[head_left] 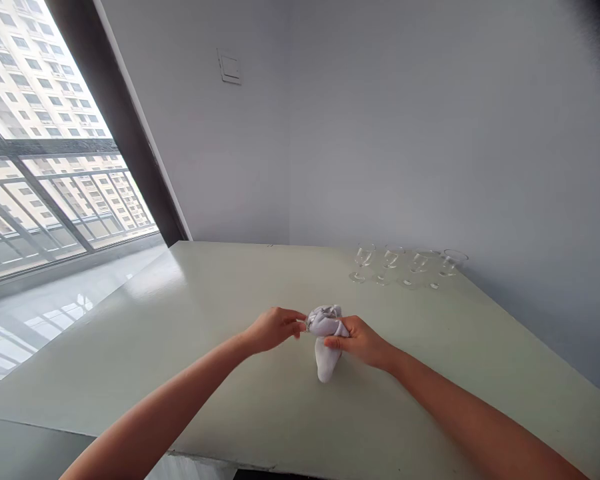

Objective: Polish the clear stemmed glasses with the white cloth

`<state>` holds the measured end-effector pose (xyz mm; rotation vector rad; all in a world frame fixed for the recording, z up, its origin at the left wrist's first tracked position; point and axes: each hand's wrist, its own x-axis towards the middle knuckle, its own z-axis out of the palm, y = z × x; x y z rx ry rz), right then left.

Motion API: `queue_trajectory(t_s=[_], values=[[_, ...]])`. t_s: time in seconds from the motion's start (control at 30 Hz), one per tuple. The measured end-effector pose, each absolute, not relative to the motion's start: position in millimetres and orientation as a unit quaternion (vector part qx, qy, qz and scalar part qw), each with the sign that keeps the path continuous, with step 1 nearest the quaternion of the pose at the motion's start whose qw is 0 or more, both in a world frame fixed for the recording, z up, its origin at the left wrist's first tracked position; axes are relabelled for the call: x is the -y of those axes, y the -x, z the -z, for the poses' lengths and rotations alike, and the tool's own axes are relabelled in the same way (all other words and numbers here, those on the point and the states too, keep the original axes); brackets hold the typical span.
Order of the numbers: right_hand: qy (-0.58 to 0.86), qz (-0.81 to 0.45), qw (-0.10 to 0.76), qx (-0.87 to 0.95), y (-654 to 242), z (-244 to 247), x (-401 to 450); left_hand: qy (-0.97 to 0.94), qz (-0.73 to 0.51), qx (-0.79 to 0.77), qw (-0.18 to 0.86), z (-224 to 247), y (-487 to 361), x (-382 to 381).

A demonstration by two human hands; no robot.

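A white cloth (pixel 326 360) is bunched over the middle of the pale table (pixel 220 393), with one end hanging down. Clear glass seems to show at the left side of the bunch, though its shape is mostly hidden by the fabric. My right hand (pixel 361 341) grips the cloth from the right, thumb across its front. My left hand (pixel 277 329) is at the left side of the bunch, its fingers curved round the glass edge there.
Several clear stemmed glasses, the leftmost one (pixel 364 257) among them, stand in a row at the table's back right. Grey walls (pixel 405 133) meet behind the table. A window (pixel 55 200) is at the left.
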<state>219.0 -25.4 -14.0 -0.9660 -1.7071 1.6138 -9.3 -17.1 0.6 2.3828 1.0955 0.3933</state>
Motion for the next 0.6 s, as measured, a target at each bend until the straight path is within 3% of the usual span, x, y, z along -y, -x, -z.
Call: queue_trajectory(t_s=[0.1, 0.17, 0.27, 0.4, 0.47, 0.6], values=[[0.394, -0.689, 0.393, 0.464, -209, 18, 25, -0.884, -0.239, -0.401, -0.019, 3, -1, 23], [0.384, -0.718, 0.422, 0.399, -204, 17, 30, -0.887, -0.253, -0.371, -0.104, 3, -5, 23], [0.367, -0.685, 0.403, 0.483, -206, 13, 40, -0.885, -0.267, -0.376, -0.069, -2, -3, 19], [0.368, -0.563, 0.322, 0.667, -221, 10, 43, -0.883, -0.178, -0.384, 0.204, -8, 3, 14], [0.371, -0.574, 0.303, 0.664, -224, 12, 39, -0.878, -0.133, -0.373, 0.267, -6, 1, 16], [0.405, -0.677, 0.388, 0.476, -212, 17, 35, -0.881, -0.226, -0.413, 0.035, 1, -9, 23]])
